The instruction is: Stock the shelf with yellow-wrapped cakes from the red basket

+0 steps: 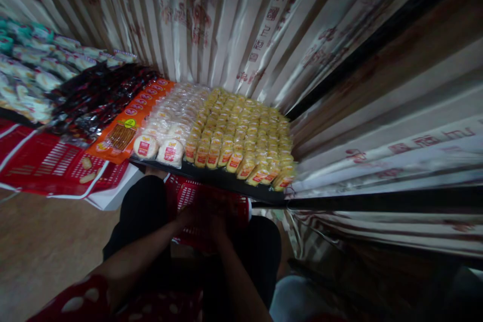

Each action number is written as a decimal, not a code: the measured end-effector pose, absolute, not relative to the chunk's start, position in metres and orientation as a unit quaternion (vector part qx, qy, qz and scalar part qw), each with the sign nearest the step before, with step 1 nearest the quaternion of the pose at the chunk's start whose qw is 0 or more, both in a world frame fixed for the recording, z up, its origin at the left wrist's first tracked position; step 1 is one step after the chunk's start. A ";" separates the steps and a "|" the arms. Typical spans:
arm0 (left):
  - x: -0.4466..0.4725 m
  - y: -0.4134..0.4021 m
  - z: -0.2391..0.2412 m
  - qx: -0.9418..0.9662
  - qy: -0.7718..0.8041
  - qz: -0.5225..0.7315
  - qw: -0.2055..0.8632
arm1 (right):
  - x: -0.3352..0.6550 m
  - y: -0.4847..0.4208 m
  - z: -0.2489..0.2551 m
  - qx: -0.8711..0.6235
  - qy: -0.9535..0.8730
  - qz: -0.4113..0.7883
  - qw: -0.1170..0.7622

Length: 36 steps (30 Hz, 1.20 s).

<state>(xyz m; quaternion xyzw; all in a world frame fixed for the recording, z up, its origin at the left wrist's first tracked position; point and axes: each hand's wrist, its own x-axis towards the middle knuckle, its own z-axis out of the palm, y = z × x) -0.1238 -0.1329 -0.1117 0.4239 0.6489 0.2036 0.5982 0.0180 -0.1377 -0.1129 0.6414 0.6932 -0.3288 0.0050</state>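
Observation:
Both my hands reach down into a red slotted plastic basket (187, 192) between my knees, just below the shelf edge. My left hand (186, 215) is at the basket's left part, dim and blurred. Beside it, my right hand (218, 224) is lower and equally dark. The fingers of both are lost in shadow, so what they touch or hold does not show. On the dark shelf above the basket stand rows of small yellow wrapped snacks (241, 136). To their left are white round crackers (169, 151) in clear wrappers.
Farther left lie an orange snack bag (130, 121), dark shiny packets (101, 93) and white-and-green packets (45, 65). A second red basket (53, 158) holds a few pieces beside a white box (118, 191). Pleated curtains (226, 20) and a black bar (362, 201) border the shelf.

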 end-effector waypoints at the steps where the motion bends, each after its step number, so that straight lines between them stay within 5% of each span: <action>1: -0.124 -0.131 -0.110 0.405 0.652 0.207 0.607 | 0.019 -0.137 -0.109 0.641 0.695 -0.324 -0.005; 9: -0.127 -0.130 -0.075 0.312 0.612 0.329 0.648 | 0.026 -0.142 -0.071 0.641 0.708 -0.271 -0.121; 18: -0.118 -0.135 -0.031 0.263 0.520 0.391 0.712 | 0.042 -0.153 -0.040 0.613 0.647 -0.275 -0.361; 24: -0.108 -0.138 -0.001 0.220 0.460 0.423 0.749 | 0.045 -0.152 -0.023 0.638 0.432 -0.404 -0.493; 31: -0.082 -0.133 -0.009 0.262 0.410 0.466 0.739 | 0.037 -0.154 -0.001 0.600 0.372 -0.476 -0.525; 36: -0.076 -0.124 -0.004 0.394 0.498 0.451 0.626 | 0.037 -0.142 0.005 0.602 0.417 -0.435 -0.523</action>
